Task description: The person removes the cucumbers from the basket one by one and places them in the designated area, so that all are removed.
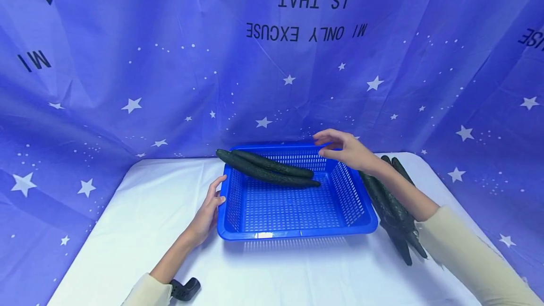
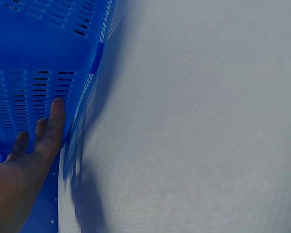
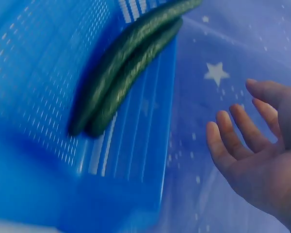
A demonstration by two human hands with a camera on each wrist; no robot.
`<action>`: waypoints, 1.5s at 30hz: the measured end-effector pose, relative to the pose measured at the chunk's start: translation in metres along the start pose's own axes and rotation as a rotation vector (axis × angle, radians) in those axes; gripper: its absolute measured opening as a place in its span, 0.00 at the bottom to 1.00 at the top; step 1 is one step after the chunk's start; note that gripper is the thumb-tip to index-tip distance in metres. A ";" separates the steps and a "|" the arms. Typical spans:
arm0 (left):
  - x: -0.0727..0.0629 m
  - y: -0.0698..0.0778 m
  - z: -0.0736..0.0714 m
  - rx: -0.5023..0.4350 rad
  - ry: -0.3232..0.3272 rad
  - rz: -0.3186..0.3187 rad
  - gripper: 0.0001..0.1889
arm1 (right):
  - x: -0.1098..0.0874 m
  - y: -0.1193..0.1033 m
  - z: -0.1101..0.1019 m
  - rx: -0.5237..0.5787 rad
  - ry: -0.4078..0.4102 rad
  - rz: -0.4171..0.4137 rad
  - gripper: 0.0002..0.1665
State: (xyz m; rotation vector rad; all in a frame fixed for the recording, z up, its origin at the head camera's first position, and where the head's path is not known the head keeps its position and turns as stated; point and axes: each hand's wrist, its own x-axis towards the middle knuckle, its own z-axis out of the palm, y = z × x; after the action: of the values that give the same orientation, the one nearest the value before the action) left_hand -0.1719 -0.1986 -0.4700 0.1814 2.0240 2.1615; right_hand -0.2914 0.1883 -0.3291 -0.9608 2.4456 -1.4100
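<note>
A blue plastic basket (image 1: 297, 234) with slotted walls stands on the table. Two dark green cucumbers lie side by side in it along the back; the front cucumber (image 1: 259, 172) reaches over the back left corner rim, and the other cucumber (image 1: 276, 164) lies just behind. My left hand (image 1: 209, 209) touches the basket's left side, its fingers fairly straight against the outer slotted wall in the left wrist view. Above the back right corner hovers my right hand (image 1: 346, 150), holding nothing, fingers loosely bent and spread. The right wrist view is partly blurred.
Several more cucumbers (image 1: 384, 207) lie on the table right of the basket, partly hidden by my right forearm. A white cloth (image 1: 170, 192) covers the table. Behind it hangs a blue star-printed curtain (image 1: 229, 84). A black device (image 1: 185, 289) sits at my left wrist.
</note>
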 end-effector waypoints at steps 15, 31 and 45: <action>-0.001 0.002 -0.001 0.000 0.008 -0.003 0.33 | 0.066 0.014 0.061 0.117 -0.320 0.061 0.28; 0.001 0.000 0.003 0.021 0.021 -0.022 0.34 | 0.083 0.047 0.094 0.084 -0.264 0.073 0.30; 0.000 0.000 -0.001 0.000 0.001 -0.010 0.33 | 0.091 0.050 0.103 -0.242 -0.220 0.002 0.30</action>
State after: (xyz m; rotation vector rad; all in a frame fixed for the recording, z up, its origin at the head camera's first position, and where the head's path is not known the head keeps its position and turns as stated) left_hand -0.1722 -0.1993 -0.4697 0.1693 2.0213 2.1559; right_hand -0.3402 0.0771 -0.4109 -1.0965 2.4839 -0.9632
